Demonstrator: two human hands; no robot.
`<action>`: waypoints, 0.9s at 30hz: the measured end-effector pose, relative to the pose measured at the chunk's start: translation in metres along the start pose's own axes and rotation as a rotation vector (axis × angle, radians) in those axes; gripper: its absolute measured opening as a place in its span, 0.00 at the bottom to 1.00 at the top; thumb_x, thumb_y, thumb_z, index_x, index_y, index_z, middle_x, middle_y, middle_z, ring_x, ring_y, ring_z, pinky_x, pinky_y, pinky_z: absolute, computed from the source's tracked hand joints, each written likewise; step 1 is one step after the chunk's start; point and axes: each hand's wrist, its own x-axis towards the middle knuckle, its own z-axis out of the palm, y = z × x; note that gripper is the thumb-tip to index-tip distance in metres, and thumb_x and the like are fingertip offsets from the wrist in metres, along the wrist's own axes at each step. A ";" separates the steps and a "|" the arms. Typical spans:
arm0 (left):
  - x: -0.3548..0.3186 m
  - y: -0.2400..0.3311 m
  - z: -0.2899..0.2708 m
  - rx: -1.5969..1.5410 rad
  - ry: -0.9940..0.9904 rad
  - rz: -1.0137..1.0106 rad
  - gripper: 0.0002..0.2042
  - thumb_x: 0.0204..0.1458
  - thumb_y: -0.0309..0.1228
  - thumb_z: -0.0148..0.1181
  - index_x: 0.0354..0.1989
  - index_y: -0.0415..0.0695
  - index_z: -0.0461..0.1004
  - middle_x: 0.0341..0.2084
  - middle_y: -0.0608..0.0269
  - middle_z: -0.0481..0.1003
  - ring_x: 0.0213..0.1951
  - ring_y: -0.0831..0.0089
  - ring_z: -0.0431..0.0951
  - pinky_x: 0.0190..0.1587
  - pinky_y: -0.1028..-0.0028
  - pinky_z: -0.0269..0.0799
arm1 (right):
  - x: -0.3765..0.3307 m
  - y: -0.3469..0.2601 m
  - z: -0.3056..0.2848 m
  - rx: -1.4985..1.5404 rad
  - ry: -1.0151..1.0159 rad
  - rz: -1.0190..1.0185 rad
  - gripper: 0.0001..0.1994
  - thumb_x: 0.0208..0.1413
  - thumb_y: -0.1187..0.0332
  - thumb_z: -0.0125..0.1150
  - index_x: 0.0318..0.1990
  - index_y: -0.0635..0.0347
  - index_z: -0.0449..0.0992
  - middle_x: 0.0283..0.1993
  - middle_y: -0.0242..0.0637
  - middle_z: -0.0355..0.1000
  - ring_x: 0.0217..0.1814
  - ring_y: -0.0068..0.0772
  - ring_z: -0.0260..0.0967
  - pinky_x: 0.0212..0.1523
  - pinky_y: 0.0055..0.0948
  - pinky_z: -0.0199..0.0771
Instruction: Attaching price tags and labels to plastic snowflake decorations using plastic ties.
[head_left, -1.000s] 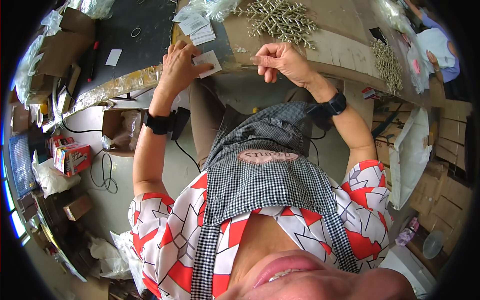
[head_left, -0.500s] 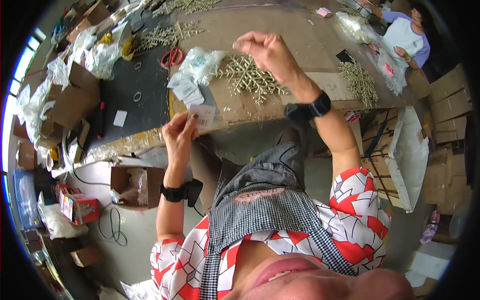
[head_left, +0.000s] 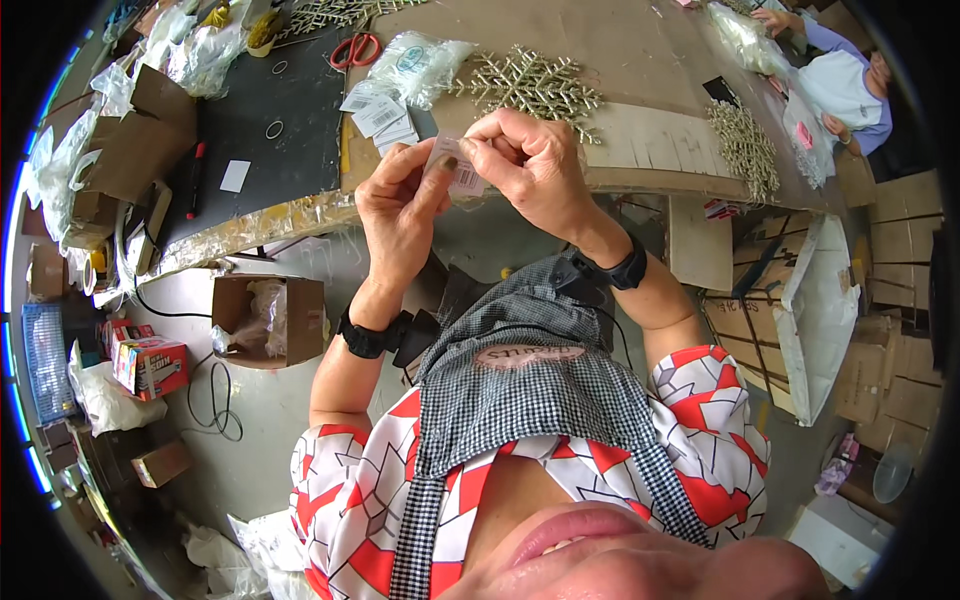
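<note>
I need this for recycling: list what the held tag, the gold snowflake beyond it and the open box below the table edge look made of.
Tag: probably matte paper or card; flat, pale, printed.
Snowflake: glittery gold finish, judging by its sparkling branches; the core, perhaps plastic or wire, is hidden.
Open box: apparently cardboard, dull; its flat brown panels show no shine.

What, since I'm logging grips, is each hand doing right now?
Left hand: closed, pinching a small pale card.
Right hand: closed, thumb and fingers pinched at the card's edge; what they grip cannot be told.
</note>
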 end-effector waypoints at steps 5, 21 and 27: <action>-0.004 0.000 0.002 -0.021 0.011 0.001 0.09 0.50 0.19 0.59 0.41 0.34 0.75 0.24 0.71 0.67 0.21 0.86 0.66 0.22 0.85 0.62 | -0.004 -0.003 0.006 -0.030 0.066 -0.036 0.02 0.50 0.76 0.59 0.27 0.61 0.74 0.13 0.20 0.56 0.16 0.09 0.48 0.16 0.17 0.49; 0.004 -0.005 -0.007 0.061 -0.179 0.043 0.07 0.55 0.28 0.57 0.35 0.36 0.76 0.25 0.71 0.71 0.25 0.86 0.66 0.26 0.85 0.59 | -0.017 0.009 -0.005 0.180 -0.104 -0.014 0.03 0.55 0.75 0.56 0.30 0.62 0.70 0.18 0.24 0.63 0.20 0.11 0.56 0.20 0.17 0.58; -0.003 -0.012 -0.012 0.101 -0.268 -0.030 0.04 0.54 0.26 0.58 0.32 0.38 0.76 0.25 0.71 0.71 0.25 0.85 0.67 0.25 0.84 0.61 | -0.042 0.031 0.000 0.312 -0.169 0.132 0.05 0.59 0.69 0.54 0.36 0.61 0.71 0.17 0.21 0.61 0.17 0.10 0.54 0.18 0.15 0.53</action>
